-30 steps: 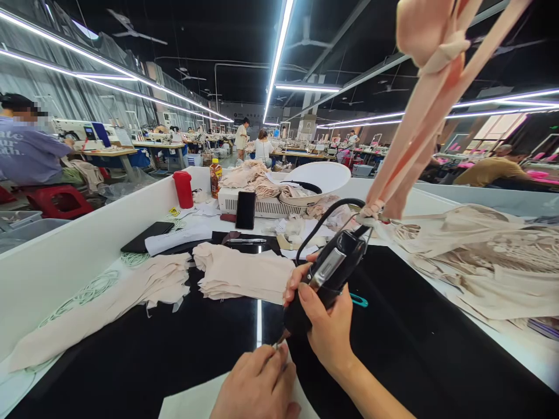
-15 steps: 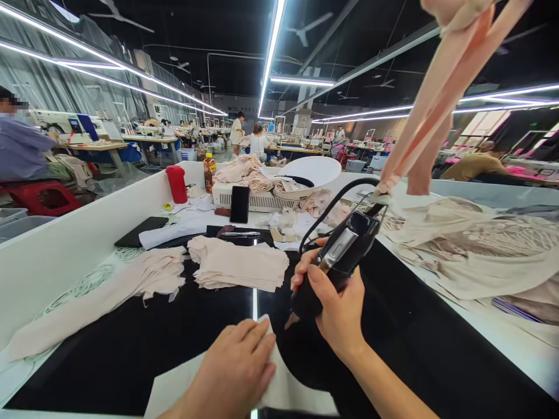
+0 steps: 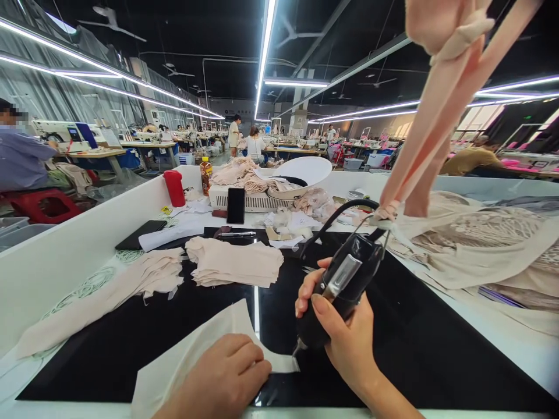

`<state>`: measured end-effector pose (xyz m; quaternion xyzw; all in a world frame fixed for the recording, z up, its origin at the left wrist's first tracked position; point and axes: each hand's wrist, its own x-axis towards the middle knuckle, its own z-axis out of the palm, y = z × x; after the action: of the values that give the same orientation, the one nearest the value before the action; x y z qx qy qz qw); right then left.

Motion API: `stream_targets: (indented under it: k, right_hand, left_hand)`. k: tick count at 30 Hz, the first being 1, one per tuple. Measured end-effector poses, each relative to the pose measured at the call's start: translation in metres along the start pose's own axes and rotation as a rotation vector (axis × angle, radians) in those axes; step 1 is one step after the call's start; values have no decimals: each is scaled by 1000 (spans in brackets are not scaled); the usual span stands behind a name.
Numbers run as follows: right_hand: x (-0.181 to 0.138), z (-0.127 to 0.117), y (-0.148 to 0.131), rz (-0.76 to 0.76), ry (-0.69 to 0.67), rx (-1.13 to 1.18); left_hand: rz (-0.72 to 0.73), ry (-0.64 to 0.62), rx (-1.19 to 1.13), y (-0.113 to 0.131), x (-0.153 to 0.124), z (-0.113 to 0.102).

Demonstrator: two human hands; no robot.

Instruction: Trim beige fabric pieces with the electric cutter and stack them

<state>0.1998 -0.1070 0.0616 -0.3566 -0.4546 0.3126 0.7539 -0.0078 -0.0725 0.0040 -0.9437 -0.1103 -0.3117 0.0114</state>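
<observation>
Our right hand (image 3: 349, 343) was closed around the black hand tool (image 3: 345, 279). The fingers (image 3: 305, 294) wrapped over its body from the far side and the thumb lay along the near side, with the wrist bent so the tool leaned with its thin tip down at the edge of the pale cloth piece (image 3: 187, 361). We could not quite tell whether the tip actually touched the cloth, since it was small in view. The cloth lay flat on the black desk (image 3: 419, 349) near its front edge, and our left hand (image 3: 222, 378) rested palm-down on it, fingers loosely together and flat rather than pinching. We judged the cloth thin, limp and quick to slide or wrinkle on the glossy top, so best held by flat pressure close to the tip. The tool looked rigid and somewhat weighty, though the pink strap (image 3: 423, 145) tied at its upper end seemed to carry part of the load, and a black cable (image 3: 336, 215) looped off there too. Mid-body seemed the sound place to hold it. A stack of cut pieces (image 3: 236, 262) sat well apart, farther back.
</observation>
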Motion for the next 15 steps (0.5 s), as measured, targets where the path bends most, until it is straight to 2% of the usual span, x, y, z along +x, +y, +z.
stream_targets:
  k: [7,15]
  right_hand:
    - [0,2,2,-28,5,-47]
    - [2,6,-2,-41,2,-73]
  left_hand:
    - [71,9,81,8,10,25]
    - [82,-3,128,8,20,31]
